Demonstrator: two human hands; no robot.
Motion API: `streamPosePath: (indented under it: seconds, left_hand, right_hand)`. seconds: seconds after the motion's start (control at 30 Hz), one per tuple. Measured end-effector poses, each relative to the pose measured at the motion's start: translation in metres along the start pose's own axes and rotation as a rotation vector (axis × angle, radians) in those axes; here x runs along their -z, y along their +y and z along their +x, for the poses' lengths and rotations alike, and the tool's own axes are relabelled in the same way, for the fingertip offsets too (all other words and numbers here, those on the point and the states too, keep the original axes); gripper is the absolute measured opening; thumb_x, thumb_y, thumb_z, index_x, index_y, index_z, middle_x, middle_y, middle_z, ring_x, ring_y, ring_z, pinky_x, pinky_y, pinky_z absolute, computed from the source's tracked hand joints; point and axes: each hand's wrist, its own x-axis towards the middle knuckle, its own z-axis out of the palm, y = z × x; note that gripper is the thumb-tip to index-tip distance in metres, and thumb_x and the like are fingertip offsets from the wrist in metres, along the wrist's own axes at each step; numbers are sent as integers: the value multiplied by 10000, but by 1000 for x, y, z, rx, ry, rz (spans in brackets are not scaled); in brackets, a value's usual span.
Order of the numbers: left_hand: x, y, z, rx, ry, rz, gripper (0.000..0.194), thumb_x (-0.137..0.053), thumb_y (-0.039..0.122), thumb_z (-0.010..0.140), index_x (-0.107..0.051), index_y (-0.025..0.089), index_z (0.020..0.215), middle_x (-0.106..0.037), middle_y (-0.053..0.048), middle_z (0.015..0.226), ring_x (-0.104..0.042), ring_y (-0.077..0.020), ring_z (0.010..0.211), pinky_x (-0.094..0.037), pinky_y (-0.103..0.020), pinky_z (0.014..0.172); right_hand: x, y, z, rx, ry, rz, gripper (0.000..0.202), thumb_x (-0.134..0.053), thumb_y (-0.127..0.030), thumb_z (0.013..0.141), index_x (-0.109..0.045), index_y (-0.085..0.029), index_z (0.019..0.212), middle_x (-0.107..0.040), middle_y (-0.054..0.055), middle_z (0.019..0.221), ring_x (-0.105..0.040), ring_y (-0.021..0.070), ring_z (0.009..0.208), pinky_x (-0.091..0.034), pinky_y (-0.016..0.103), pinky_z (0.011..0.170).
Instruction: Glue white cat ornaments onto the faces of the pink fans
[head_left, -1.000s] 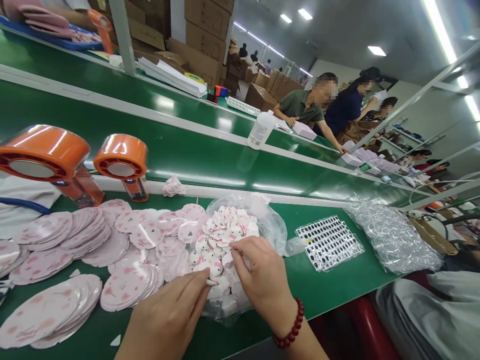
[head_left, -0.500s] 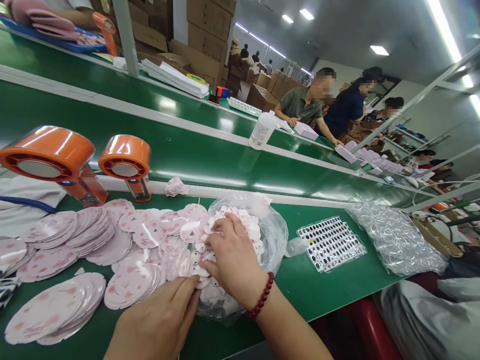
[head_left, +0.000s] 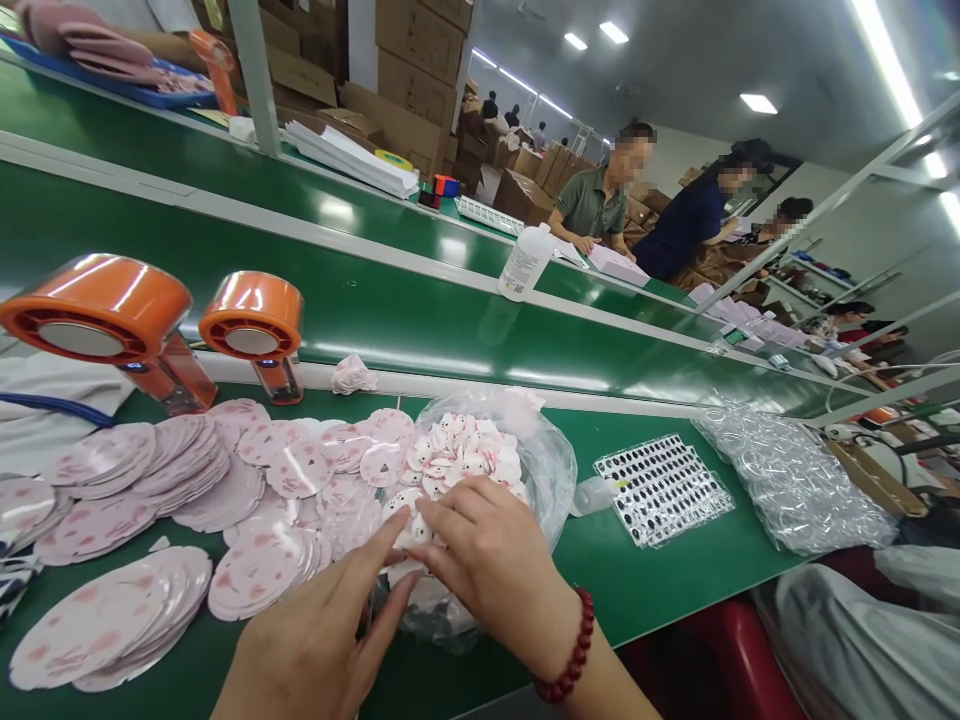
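A clear plastic bag [head_left: 551, 470] lies open on the green table, full of small white pieces with faces [head_left: 469, 445]. At the bag's lower left edge, my left hand [head_left: 322, 610] and my right hand [head_left: 491, 560] meet around one small white piece [head_left: 412, 525], its sides between their fingertips. A red bead bracelet [head_left: 577, 650] circles my right wrist. Left of the bag lie many flat pink spotted discs [head_left: 300, 465], some in stacks [head_left: 112, 610]. The undersides of my fingers are partly hidden.
Two orange fans [head_left: 97, 310] stand at the back left. A small bottle [head_left: 595, 495], a sheet of black ovals [head_left: 664, 490] and clear plastic packaging [head_left: 795, 480] lie to the right. A white bottle [head_left: 525, 262] stands beyond the green belt [head_left: 375, 290]. People work across it.
My right hand has drawn back from the middle of the bag towards me, and its fingertips now meet a white piece beside my left hand. Across the belt, people have shifted.
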Motion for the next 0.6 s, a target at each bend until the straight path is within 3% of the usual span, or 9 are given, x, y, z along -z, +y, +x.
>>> streamPosePath:
  seconds: [0.1, 0.2, 0.4, 0.5, 0.6]
  left_hand:
    - [-1, 3, 1, -89, 5, -54, 292, -375, 262, 1058, -647, 167, 1106, -797, -38, 869, -734, -155, 638, -546, -261, 585]
    - [-4, 4, -1, -81, 20, -82, 314, -389, 251, 1052, -685, 180, 973, -789, -35, 837, -727, -152, 638, -551, -255, 596]
    - [-9, 2, -5, 141, 1, -161, 343, -438, 415, 1029, -675, 177, 1100, -725, 2, 703, -655, -138, 504, -526, -254, 528]
    - [-9, 1, -6, 154, -15, -157, 374, -445, 417, 1024, -649, 167, 1215, -725, 8, 702, -651, -135, 490, -520, -245, 513]
    - [-9, 1, -6, 109, -17, -97, 433, -396, 399, 1037, -608, 134, 1307, -764, -25, 766, -690, -158, 533, -532, -257, 515]
  right_hand:
    - [5, -2, -14, 7, -30, 68, 183, -650, -370, 1002, -727, -210, 1047, -701, 17, 930, -599, 201, 919, -514, 316, 796]
    - [3, -2, -17, -9, 16, 91, 182, -657, -361, 1000, -734, -215, 924, -688, 8, 857, -597, 186, 859, -494, 303, 752]
    - [7, 3, -12, -50, 67, 127, 121, -703, -320, 971, -740, -209, 941, -694, 8, 832, -614, 184, 845, -523, 308, 787]
    - [11, 7, -7, -87, 117, 35, 163, -761, -315, 924, -743, -211, 1048, -714, 46, 988, -625, 232, 975, -553, 372, 865]
    - [5, 12, 4, -116, 164, -108, 216, -758, -222, 915, -733, -210, 1129, -675, 91, 1246, -538, 308, 1243, -522, 464, 1018]
